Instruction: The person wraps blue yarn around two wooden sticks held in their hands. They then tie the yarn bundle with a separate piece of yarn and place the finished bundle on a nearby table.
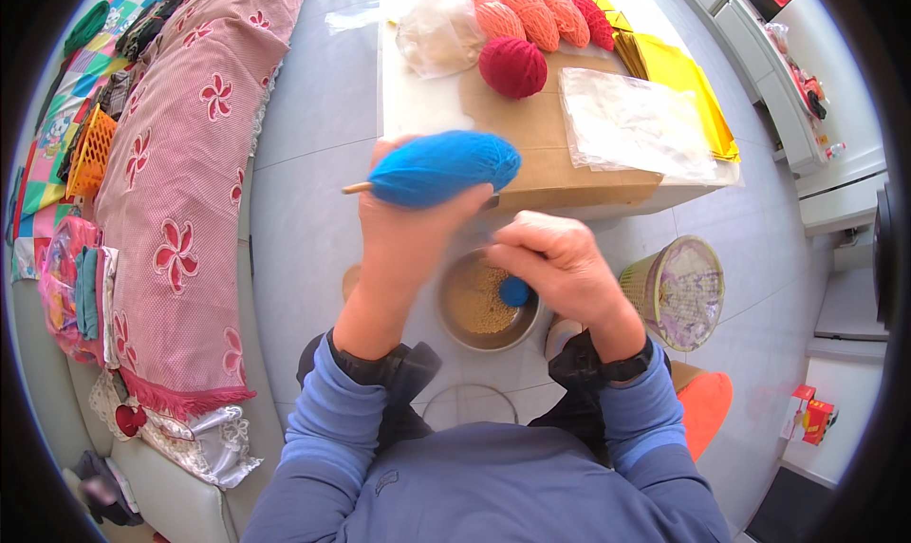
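My left hand (420, 219) holds a large oval ball of blue yarn (445, 167), wound on a thin wooden stick whose end sticks out at the left. Just right of it and lower, my right hand (551, 251) has its fingers pinched together; a blurred bit of blue strand shows at the fingertips. Below my hands a metal bowl (462, 336) stands on the floor with small beige grains (487, 308) in it. A small blue yarn ball (514, 292) rests on the grains, partly beside my right hand.
Ahead, a cardboard-topped table (527, 155) bears a red yarn ball (512, 67), several orange skeins (527, 16), clear plastic bags (633, 119) and yellow packets (676, 73). A lined wastebasket (687, 294) stands at right. A sofa with a pink cover (178, 187) runs along the left.
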